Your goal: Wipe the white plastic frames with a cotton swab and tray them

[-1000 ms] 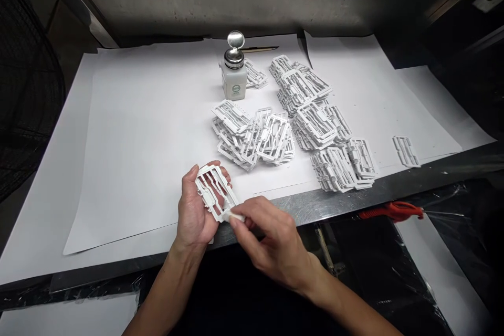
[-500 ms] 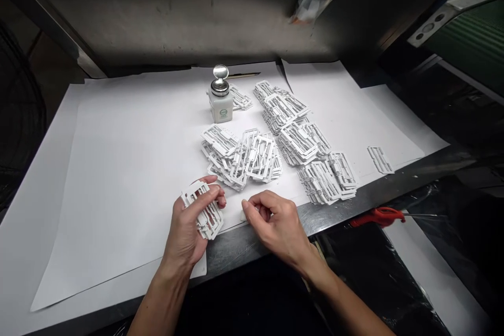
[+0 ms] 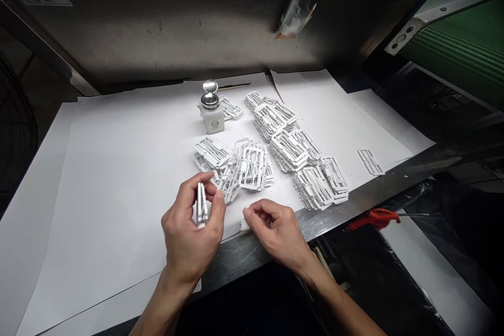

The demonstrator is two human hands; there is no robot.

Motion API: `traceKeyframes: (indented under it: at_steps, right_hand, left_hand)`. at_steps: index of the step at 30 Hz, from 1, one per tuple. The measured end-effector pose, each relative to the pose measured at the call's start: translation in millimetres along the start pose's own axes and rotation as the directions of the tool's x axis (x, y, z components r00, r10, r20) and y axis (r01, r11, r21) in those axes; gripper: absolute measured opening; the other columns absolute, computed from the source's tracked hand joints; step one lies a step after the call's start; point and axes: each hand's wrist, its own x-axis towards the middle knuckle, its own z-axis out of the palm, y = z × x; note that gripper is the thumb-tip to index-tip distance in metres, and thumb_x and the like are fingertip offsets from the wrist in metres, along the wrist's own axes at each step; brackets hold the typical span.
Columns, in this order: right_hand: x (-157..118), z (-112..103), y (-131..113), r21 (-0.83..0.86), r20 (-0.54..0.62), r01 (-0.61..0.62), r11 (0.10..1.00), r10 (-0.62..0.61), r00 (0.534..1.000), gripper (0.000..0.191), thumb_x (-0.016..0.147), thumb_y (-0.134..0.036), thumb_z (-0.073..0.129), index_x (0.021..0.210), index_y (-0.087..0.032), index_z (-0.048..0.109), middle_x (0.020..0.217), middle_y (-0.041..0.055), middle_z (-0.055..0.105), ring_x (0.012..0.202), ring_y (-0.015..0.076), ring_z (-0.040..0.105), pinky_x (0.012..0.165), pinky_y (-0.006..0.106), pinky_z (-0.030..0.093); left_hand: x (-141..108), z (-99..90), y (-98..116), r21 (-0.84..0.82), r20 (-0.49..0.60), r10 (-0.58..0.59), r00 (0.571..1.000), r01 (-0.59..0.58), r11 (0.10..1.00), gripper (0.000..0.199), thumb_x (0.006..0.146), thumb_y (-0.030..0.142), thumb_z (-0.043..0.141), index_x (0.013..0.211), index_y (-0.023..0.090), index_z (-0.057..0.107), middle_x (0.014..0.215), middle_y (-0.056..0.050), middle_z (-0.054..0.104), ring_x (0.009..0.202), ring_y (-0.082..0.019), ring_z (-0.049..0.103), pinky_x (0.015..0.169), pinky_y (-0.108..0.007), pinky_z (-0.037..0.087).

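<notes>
My left hand [image 3: 192, 231] is closed on a small stack of white plastic frames [image 3: 202, 205], which I see edge-on between thumb and fingers. To its right, my right hand [image 3: 275, 228] rests near the table edge with thumb and forefinger pinched. Whatever those fingertips hold, if anything, is hidden. A small white piece [image 3: 244, 226] lies just under them. Beyond both hands is a loose heap of white plastic frames [image 3: 254, 168], each with slots and thin bars. More stacked frames [image 3: 315, 186] run in a row to the right, and one frame [image 3: 370, 161] lies alone.
A white dispenser bottle [image 3: 213, 118] with a raised metal lid stands behind the heap, near a thin brush-like stick [image 3: 234, 86]. White paper [image 3: 118, 178] covers the table. Red-handled scissors or pliers [image 3: 374, 218] lie past the metal edge. A plastic bag [image 3: 293, 13] hangs on the back wall.
My left hand has turned, so the frames it holds now show their edges instead of their flat face. The right hand keeps its pinched pose. The whole view has shifted slightly.
</notes>
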Motion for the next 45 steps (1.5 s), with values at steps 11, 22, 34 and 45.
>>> traceKeyframes:
  at_steps: [11, 22, 34, 45]
  right_hand:
    - [2.5, -6.0, 1.5, 0.459, 0.384, -0.231, 0.858, 0.043, 0.922, 0.026, 0.083, -0.037, 0.059, 0.075, -0.012, 0.059, 0.062, -0.0035, 0.044, 0.053, 0.005, 0.033, 0.048, 0.019, 0.025]
    - [-6.0, -18.2, 10.2, 0.294, 0.491, -0.356, 0.887, 0.18, 0.852, 0.029, 0.081, -0.041, 0.06, 0.086, -0.013, 0.063, 0.06, -0.0039, 0.047, 0.046, 0.004, 0.036, 0.042, 0.017, 0.027]
    - [-39.5, 3.5, 0.8, -0.138, 0.178, 0.336, 0.931, -0.311, 0.934, 0.016, 0.084, -0.015, 0.055, 0.098, -0.015, 0.063, 0.084, 0.0041, 0.057, 0.067, 0.0107, 0.053, 0.061, 0.022, 0.045]
    - [-13.8, -3.0, -3.9, -0.154, 0.009, 0.331, 0.931, -0.334, 0.943, 0.017, 0.086, -0.019, 0.056, 0.1, -0.015, 0.063, 0.088, 0.0048, 0.059, 0.072, 0.0114, 0.057, 0.066, 0.022, 0.048]
  left_hand:
    - [-43.5, -20.3, -26.8, -0.56, 0.332, -0.598, 0.73, 0.663, 0.498, 0.033, 0.069, 0.021, 0.07, 0.101, 0.02, 0.061, 0.079, 0.0, 0.061, 0.065, -0.01, 0.057, 0.061, -0.02, 0.046]
    - [-20.8, -21.5, -40.8, -0.335, 0.576, -0.495, 0.65, 0.74, 0.583, 0.018, 0.07, 0.022, 0.068, 0.087, 0.017, 0.063, 0.071, -0.001, 0.058, 0.063, -0.013, 0.055, 0.056, -0.023, 0.044]
    - [-28.7, -19.0, -38.6, -0.318, 0.29, -0.544, 0.788, 0.615, 0.721, 0.021, 0.069, 0.028, 0.07, 0.085, 0.018, 0.061, 0.065, 0.002, 0.056, 0.057, -0.011, 0.049, 0.051, -0.021, 0.04]
    - [-34.2, -14.7, -35.9, -0.32, 0.369, -0.541, 0.756, 0.65, 0.689, 0.022, 0.068, 0.026, 0.069, 0.087, 0.017, 0.062, 0.067, 0.001, 0.058, 0.058, -0.012, 0.052, 0.053, -0.022, 0.042]
